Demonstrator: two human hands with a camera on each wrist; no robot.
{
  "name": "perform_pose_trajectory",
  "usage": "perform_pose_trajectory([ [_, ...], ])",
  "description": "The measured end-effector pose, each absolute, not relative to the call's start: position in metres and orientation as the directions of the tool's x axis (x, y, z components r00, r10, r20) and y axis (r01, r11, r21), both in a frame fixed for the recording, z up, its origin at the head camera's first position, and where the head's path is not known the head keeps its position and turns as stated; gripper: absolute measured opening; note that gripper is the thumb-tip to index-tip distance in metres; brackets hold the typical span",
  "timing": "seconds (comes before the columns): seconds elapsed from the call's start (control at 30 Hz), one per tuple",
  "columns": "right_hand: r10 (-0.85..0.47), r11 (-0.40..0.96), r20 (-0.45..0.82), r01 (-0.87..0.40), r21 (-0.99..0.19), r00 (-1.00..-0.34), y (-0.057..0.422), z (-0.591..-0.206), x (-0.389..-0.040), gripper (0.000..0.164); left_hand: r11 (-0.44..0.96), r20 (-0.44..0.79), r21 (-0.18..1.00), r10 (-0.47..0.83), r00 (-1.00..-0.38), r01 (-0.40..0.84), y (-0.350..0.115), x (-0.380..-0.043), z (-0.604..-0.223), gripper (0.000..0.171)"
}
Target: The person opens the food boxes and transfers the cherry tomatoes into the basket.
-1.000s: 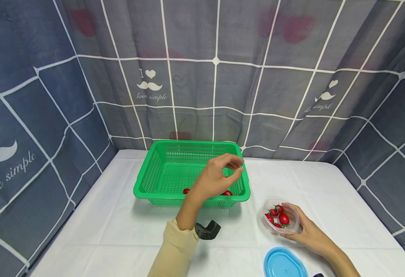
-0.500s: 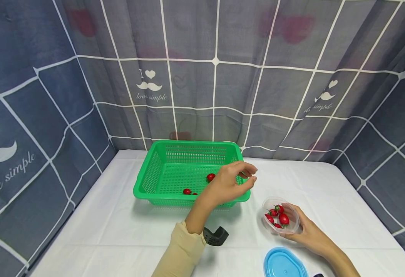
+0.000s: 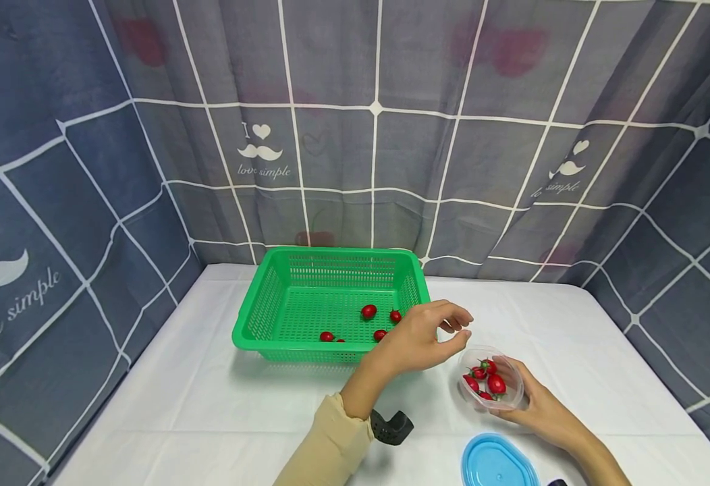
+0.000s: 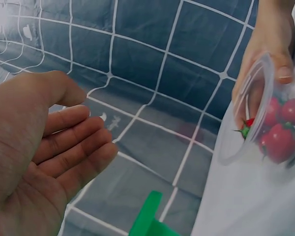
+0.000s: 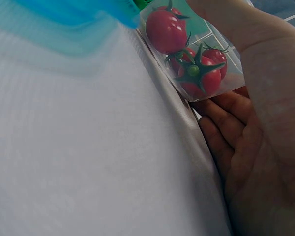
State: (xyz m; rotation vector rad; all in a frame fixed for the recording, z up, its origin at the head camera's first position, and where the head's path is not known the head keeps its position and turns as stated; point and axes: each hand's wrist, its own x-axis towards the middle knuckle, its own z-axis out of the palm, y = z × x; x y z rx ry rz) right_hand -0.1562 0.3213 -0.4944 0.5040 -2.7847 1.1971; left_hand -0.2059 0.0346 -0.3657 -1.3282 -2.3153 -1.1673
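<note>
Left of the tub (image 3: 473, 354): green basket (image 3: 306, 345) with loose tomatoes (image 3: 369, 312), then left hand (image 3: 422, 337), empty, fingers loosely curved, thumb apart; right hand (image 3: 534, 405) grips the tub's right side, more tomatoes (image 3: 497, 385) inside. I'd hold it lightly, steady, so it doesn't flex or tip. White surface (image 3: 167, 405) underneath; blue lid (image 3: 499, 462) on tub's near side, gridded curtain (image 3: 343, 148) behind.

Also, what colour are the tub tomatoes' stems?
Stems are green; clearest in the right wrist view.
</note>
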Motion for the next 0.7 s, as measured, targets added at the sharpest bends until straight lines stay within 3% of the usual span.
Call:
perform_pose_trajectory([
  [0.7,-0.259,0.683,0.158,-0.296,-0.668,-0.953,0.324,-0.493,-0.155,0.087,0.357,0.382,0.427,0.761,-0.524,0.831,0.074,-0.197,-0.396,0.021],
])
